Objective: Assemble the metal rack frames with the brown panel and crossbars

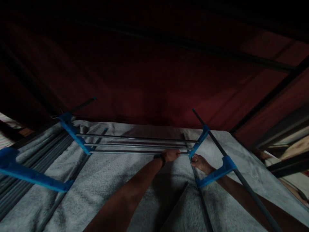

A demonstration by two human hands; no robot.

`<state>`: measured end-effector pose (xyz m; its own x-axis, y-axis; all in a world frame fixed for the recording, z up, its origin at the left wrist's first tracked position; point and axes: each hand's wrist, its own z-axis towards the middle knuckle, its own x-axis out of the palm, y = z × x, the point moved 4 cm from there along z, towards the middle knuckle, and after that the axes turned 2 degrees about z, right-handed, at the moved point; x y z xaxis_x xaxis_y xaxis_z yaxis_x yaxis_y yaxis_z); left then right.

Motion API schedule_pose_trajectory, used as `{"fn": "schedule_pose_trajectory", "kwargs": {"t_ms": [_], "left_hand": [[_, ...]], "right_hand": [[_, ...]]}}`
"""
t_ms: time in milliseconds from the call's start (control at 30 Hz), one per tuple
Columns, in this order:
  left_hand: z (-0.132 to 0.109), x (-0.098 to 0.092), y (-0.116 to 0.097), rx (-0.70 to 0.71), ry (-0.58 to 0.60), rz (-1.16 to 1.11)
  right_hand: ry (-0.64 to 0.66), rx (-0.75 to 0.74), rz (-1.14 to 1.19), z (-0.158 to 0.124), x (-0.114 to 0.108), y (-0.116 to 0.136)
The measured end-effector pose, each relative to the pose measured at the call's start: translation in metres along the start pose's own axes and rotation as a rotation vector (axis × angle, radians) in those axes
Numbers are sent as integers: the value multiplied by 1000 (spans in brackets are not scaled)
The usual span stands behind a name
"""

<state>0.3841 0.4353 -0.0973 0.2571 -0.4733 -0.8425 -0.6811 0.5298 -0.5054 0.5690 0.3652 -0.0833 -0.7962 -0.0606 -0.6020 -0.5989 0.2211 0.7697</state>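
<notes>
My left hand point(172, 155), with a dark band on its wrist, is closed round the nearest of three metal rods point(135, 153) near its right end. These rods span between a far left blue bracket point(74, 133) and a far right blue bracket point(199, 141). My right hand point(201, 163) pinches at the lower corner of that right bracket, where it meets a dark upright pole point(196, 175); exactly what lies between its fingers is hard to tell. Closer to me are a right front blue bracket point(217, 172) and a left front blue bracket point(31, 175), with no rods between them.
Several loose grey tubes point(45, 154) lie at the left on the grey blanket point(103, 180). One loose tube point(175, 204) rests near the front middle. A dark red curtain point(149, 80) hangs behind, and a dark frame bar point(263, 96) slants at the right.
</notes>
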Motion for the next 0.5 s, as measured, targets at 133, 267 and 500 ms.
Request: {"fn": "schedule_pose_trajectory", "kwargs": {"t_ms": [133, 267, 500], "left_hand": [[4, 4, 2, 1, 21, -35], [6, 5, 2, 24, 27, -66], [-2, -1, -2, 73, 11, -83]], "right_hand": [[7, 4, -16, 1, 0, 1], [2, 4, -24, 1, 0, 1], [0, -28, -15, -3, 0, 6]]}}
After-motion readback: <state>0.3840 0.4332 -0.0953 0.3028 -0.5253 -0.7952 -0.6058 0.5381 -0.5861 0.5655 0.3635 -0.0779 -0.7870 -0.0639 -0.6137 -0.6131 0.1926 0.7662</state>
